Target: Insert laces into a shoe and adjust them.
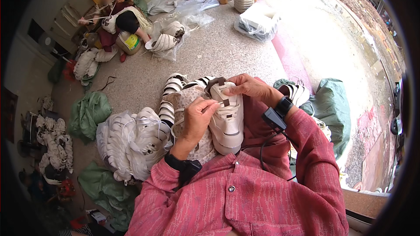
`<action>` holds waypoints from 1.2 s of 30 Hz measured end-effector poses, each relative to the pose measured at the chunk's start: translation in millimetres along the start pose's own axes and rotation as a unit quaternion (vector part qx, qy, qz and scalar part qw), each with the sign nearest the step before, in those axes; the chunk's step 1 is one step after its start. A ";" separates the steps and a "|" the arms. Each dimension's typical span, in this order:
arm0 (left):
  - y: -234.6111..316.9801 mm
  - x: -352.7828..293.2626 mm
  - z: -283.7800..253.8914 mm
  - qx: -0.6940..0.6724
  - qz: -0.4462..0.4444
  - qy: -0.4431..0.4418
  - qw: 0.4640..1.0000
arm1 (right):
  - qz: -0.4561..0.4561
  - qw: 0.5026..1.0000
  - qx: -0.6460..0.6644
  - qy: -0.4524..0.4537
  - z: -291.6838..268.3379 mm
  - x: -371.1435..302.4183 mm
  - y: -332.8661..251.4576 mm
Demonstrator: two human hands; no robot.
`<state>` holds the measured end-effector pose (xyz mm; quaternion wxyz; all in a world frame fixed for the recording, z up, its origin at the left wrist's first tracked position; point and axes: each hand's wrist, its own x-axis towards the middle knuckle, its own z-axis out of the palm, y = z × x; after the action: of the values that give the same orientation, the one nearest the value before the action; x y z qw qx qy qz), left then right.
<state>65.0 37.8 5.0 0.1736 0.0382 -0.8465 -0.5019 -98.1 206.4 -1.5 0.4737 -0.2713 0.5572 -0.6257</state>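
A cream-white sneaker (226, 126) with brown patches on its tongue rests on my lap, toe pointing back at me. My right hand (253, 88) is closed on its upper at the collar end, thumb on the tongue and fingers around the side. At the eyelets, my left hand (197, 116) pinches a white shoelace between thumb and fingertips. Part of the lacing crosses the sneaker's front. Under and beside the sneaker lies a patterned cloth (202, 138) over my leg. How the lace runs beneath my left fingers is hidden.
Left of my lap sits a bundle of white shoes (133, 142); striped shoe uppers (167, 107) lie ahead. Green sacks (89, 112) are at left, another green sack (331, 113) at right. A person (118, 17) sits far left handling laces. A plastic-covered box (258, 22) stands ahead.
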 end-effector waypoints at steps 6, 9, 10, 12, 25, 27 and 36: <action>-9.9 -2.2 6.3 -0.126 -0.058 -0.014 0.990 | 0.004 1.000 0.008 -0.005 4.2 -1.9 -5.3; -13.6 -1.4 13.0 -0.168 -0.079 -0.021 0.982 | 0.007 1.000 -0.009 0.007 4.5 -2.1 -5.3; -17.3 -1.1 16.8 -0.167 -0.079 -0.020 0.982 | 0.008 1.000 -0.009 0.005 4.9 -1.2 -5.9; -21.2 1.3 24.9 -0.188 -0.129 -0.007 0.974 | 0.005 0.999 -0.036 -0.001 4.3 0.0 -6.3; -3.9 -6.0 16.1 -0.155 -0.141 -0.046 0.977 | -0.010 0.995 -0.070 -0.075 -6.5 -2.9 -10.3; -7.4 -5.0 22.2 -0.089 -0.050 -0.006 0.995 | -0.015 0.986 -0.068 -0.150 -11.6 1.2 -6.7; -3.1 -1.5 20.1 -0.093 -0.064 -0.013 0.993 | -0.028 0.993 -0.046 -0.108 -10.1 0.4 1.3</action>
<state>59.4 53.5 -6.8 0.1327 0.0693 -0.7940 -0.5892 -106.6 210.7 -5.1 0.5004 -0.3737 0.5234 -0.5797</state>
